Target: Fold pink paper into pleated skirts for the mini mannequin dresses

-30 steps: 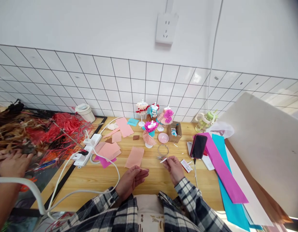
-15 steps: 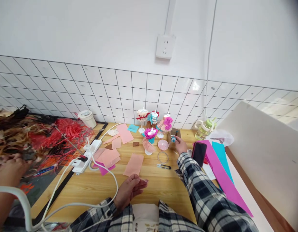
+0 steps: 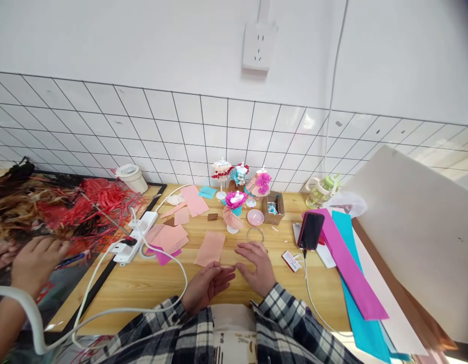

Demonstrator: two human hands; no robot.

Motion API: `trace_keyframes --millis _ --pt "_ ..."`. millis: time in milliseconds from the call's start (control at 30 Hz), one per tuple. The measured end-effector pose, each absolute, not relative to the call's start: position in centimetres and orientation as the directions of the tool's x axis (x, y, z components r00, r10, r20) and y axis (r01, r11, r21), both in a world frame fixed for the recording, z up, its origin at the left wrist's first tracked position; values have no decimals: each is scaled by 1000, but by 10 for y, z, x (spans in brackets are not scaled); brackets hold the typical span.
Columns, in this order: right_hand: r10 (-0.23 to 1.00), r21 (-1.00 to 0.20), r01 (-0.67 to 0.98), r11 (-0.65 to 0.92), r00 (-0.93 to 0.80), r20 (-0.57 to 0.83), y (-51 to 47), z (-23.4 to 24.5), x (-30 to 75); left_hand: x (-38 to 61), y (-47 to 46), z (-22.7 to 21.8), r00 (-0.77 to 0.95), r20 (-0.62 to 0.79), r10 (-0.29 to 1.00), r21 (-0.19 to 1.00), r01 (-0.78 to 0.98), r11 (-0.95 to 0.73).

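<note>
My left hand [image 3: 207,284] rests on the wooden table [image 3: 154,283] near its front edge, fingers loosely curled and pointing right, nothing visible in it. My right hand [image 3: 256,267] lies palm down beside it, fingers spread flat, fingertips close to my left hand's. The small scissors seen earlier are hidden, where the right hand now lies. A pale pink paper sheet [image 3: 210,247] lies just beyond both hands. A clear ring [image 3: 255,235] sits beyond the right hand.
Small paper-dress figures [image 3: 236,199], a pink dish [image 3: 255,217] and a small cardboard box [image 3: 274,208] stand further back. A phone [image 3: 311,230], magenta [image 3: 347,263] and teal paper lie right. A white power strip [image 3: 135,236] and cable lie left. Another person's hand [image 3: 37,260] works on red strands [image 3: 105,194].
My right hand came back from the cardboard box at the back and now lies flat near the left hand. The left hand barely moved. The other person's hand shifted right.
</note>
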State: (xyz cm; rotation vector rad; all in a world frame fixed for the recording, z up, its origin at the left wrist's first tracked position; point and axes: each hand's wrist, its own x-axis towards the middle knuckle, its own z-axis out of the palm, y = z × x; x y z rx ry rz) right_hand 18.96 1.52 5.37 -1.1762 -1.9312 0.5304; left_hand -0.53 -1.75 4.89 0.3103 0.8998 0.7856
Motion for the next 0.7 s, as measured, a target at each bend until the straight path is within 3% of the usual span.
trace_keyframes --millis 233,400,500,600,700 --pt "908 -734 537 416 -194 372 -12 45 170 -1 -20 56 381 -591 711 542 -466 700" --pt "921 -765 518 383 -152 358 -11 47 167 -2 -21 56 325 -580 747 648 -371 665" --pt "926 -765 532 364 -115 360 -9 49 168 -7 -20 54 152 -579 801 772 -215 598" --pt "923 -729 573 375 -157 351 -7 50 172 -11 -19 52 60 -431 900 900 -35 434" --pt "919 -697 601 392 -221 326 -9 49 172 -12 -20 52 134 -213 968 968 162 190"
